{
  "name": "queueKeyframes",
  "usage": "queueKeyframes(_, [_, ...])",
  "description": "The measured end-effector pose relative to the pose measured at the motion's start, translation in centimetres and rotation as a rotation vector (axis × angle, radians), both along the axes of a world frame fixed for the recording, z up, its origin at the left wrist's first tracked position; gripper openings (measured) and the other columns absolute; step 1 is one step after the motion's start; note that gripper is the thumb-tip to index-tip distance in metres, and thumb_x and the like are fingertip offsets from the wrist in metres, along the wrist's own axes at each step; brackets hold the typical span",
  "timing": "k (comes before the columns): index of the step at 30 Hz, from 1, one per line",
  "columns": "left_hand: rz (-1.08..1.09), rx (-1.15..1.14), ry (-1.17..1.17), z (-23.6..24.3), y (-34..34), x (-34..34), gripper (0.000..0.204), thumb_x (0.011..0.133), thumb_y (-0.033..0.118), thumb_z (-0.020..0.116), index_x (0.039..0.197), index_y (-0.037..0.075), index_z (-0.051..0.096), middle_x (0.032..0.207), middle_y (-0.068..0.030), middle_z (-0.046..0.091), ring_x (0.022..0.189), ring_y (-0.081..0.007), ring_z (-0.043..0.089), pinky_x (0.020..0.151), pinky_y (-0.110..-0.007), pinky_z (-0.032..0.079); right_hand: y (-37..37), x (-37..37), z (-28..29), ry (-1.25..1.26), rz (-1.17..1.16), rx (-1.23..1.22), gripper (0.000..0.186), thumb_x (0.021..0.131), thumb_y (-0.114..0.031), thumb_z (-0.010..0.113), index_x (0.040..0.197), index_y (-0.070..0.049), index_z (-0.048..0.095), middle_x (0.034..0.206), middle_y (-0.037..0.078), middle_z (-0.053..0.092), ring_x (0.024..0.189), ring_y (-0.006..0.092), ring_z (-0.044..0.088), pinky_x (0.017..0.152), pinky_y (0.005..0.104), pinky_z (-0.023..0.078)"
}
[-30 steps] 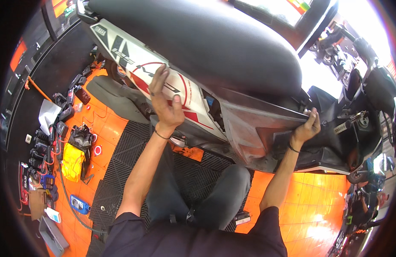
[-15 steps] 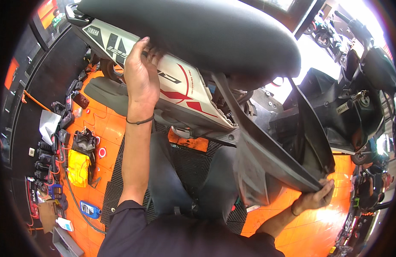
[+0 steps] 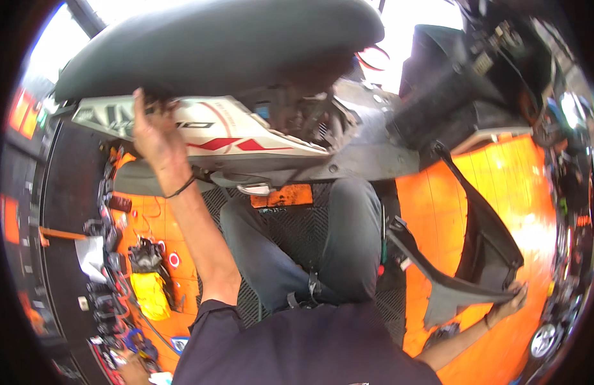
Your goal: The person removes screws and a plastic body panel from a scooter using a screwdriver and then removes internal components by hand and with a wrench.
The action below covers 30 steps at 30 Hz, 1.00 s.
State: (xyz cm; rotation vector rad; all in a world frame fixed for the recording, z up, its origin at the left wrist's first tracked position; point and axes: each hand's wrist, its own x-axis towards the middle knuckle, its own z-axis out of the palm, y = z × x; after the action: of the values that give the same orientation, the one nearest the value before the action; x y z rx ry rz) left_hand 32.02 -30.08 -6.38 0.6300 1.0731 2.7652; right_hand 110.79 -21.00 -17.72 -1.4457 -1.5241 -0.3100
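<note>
- Head view: the right hand (image 3: 518, 298) is clamped on the lower corner of a dark grey panel (image 3: 446, 296), which is held off the scooter (image 3: 374, 151), over the orange floor (image 3: 425, 199) on the person's side of it; whether its upper end touches the scooter is unclear.
- The left hand (image 3: 159, 138), well apart from the right, is at the scooter's white side cover (image 3: 213, 131), fingers up by the seat's (image 3: 220, 51) lower edge; whether they grip is unclear.
- Mechanical parts (image 3: 310, 119) show in the scooter's side, below the seat.
- A black mat (image 3: 271, 231) lies beside the scooter.
</note>
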Motion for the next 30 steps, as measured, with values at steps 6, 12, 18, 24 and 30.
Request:
queueKeyframes(6, [0.021, -0.137, 0.054, -1.7, -2.8, -4.6, 0.031, 0.099, 0.025, 0.054, 0.117, 0.001, 0.06, 0.116, -0.0108, 0.063, 0.104, -0.0236, 0.058, 0.089, -0.04, 0.048, 2.5, 6.7, -7.1, 0.558, -0.22, -0.205, 0.022, 0.097, -0.016, 0.059, 0.085, -0.001, 0.069, 0.078, 0.001, 0.063, 0.07, 0.0107, 0.055, 0.066, 0.0264, 0.045])
queueKeyframes(12, [-0.002, -0.261, 0.078, -1.4, -3.1, -6.2, 0.043, 0.096, 0.03, 0.061, 0.126, 0.0, 0.055, 0.124, -0.0107, 0.059, 0.111, -0.0236, 0.055, 0.094, -0.038, 0.046, 3.1, 10.3, -14.7, 0.087, -0.415, -0.086, 0.039, 0.096, -0.027, 0.061, 0.075, 0.005, 0.06, 0.062, 0.013, 0.058, 0.057, 0.0172, 0.047, 0.055, 0.0361, 0.039])
queueKeyframes(18, [0.155, -0.39, 0.084, 0.9, -1.0, -2.7, 0.05, 0.094, 0.036, 0.067, 0.125, -0.002, 0.057, 0.114, -0.0096, 0.063, 0.09, -0.0203, 0.063, 0.074, -0.033, 0.053, 0.7, 10.0, -22.2, 0.133, -0.538, -0.317, 0.046, 0.098, -0.036, 0.055, 0.085, 0.007, 0.065, 0.085, 0.026, 0.068, 0.074, 0.0361, 0.064, 0.068, 0.0449, 0.049])
queueKeyframes(24, [0.27, -0.444, 0.207, 5.1, -0.6, -0.8, 0.042, 0.094, 0.032, 0.067, 0.111, -0.006, 0.06, 0.088, -0.0055, 0.063, 0.068, -0.0128, 0.057, 0.06, -0.026, 0.045, 2.3, 7.7, -25.4, -0.008, -0.53, -0.485, 0.049, 0.098, -0.043, 0.052, 0.086, 0.002, 0.067, 0.085, 0.023, 0.069, 0.079, 0.0432, 0.065, 0.068, 0.0507, 0.049])
queueKeyframes(30, [0.745, -0.797, 0.947, 10.7, 1.4, -1.0, 0.032, 0.089, 0.006, 0.061, 0.121, 0.007, 0.061, 0.087, -0.0117, 0.062, 0.071, -0.0168, 0.061, 0.062, -0.029, 0.049, 3.7, 9.4, -25.0, -0.083, -0.683, -0.59, 0.046, 0.096, -0.045, 0.052, 0.09, -0.003, 0.068, 0.089, 0.018, 0.071, 0.082, 0.0414, 0.067, 0.07, 0.0528, 0.049])
